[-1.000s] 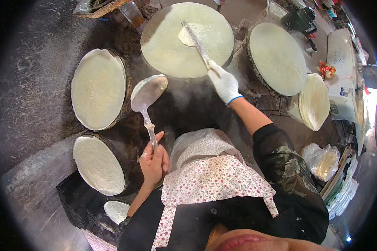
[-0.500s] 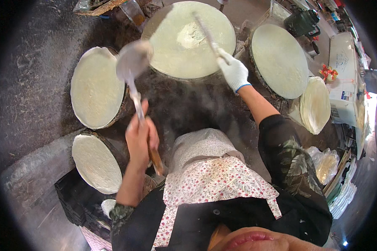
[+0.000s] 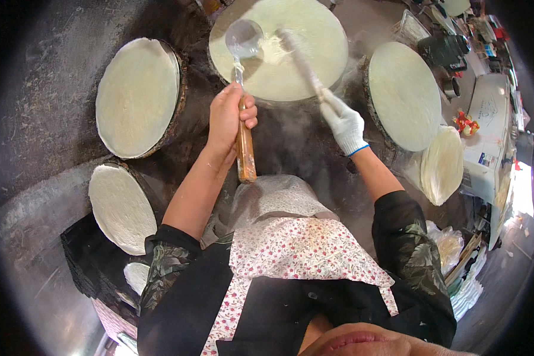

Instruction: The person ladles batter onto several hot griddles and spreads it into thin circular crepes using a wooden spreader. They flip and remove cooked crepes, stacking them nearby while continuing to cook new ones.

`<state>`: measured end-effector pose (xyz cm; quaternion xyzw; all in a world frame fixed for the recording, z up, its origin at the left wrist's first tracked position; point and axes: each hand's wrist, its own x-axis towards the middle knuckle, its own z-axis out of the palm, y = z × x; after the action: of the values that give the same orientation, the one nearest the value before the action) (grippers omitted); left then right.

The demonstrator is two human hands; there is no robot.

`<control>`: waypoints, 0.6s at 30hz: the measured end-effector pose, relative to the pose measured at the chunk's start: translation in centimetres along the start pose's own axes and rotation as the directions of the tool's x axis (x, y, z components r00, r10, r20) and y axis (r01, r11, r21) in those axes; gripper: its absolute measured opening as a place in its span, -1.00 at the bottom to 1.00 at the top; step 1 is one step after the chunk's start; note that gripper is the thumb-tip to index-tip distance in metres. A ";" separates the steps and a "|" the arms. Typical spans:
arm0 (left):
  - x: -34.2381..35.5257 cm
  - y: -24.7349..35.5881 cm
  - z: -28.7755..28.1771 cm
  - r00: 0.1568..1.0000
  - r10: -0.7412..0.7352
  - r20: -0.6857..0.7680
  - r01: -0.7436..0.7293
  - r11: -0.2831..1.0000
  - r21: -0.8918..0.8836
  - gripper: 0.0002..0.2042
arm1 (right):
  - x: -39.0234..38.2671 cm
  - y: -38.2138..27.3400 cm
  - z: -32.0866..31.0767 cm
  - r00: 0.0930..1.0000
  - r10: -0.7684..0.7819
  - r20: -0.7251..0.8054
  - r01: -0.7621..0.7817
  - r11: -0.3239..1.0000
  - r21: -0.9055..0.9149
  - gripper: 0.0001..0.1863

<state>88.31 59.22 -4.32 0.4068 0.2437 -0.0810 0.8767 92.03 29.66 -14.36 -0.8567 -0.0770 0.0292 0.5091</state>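
Note:
My bare left hand [image 3: 228, 118] grips the wooden handle of a metal ladle [image 3: 244, 39]. Its round bowl hangs over the left part of a wide griddle covered by pale batter [image 3: 314, 56]. In a white glove with a blue cuff edge, my right hand [image 3: 343, 126] is closed around a pale stick-like spreader [image 3: 299, 58], slightly smeared by motion. The spreader's far end lies over the middle of the batter, beside a thicker, brighter patch. Whether the ladle touches the batter I cannot tell.
More round griddles with pale flatbreads stand around: two at left [image 3: 137, 98] [image 3: 122, 209], one at right [image 3: 404, 96]. Beside the right one lies a stack of thin flatbreads [image 3: 442, 166]. Further right are a white box [image 3: 486, 127], a dark jug [image 3: 444, 51] and a metal cup [image 3: 451, 88].
My left hand has brought the ladle forward and to the right, from beside the griddle to over it. The right hand stays near the griddle's front edge, the spreader still over the batter.

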 end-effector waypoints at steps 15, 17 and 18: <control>-7.2 2.3 0.9 0.934 -0.114 0.340 0.331 0.636 -0.697 -0.78 | -1.2 -14.1 -3.9 0.921 0.335 0.200 -0.389 0.826 0.408 -0.56; -7.5 2.4 1.1 0.957 -0.067 0.280 0.229 0.770 -0.596 -0.76 | -0.5 -15.8 -5.8 0.964 0.241 0.112 -0.265 0.850 0.456 -0.54; -6.9 2.1 1.4 0.959 -0.146 0.243 0.269 0.741 -0.615 -0.76 | 0.0 -16.1 -6.5 0.978 0.199 0.057 -0.204 0.876 0.437 -0.55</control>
<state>83.50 59.16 1.27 0.0435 0.2210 -0.1264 0.9661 91.18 31.60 2.82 -0.7226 0.0186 0.1029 0.6833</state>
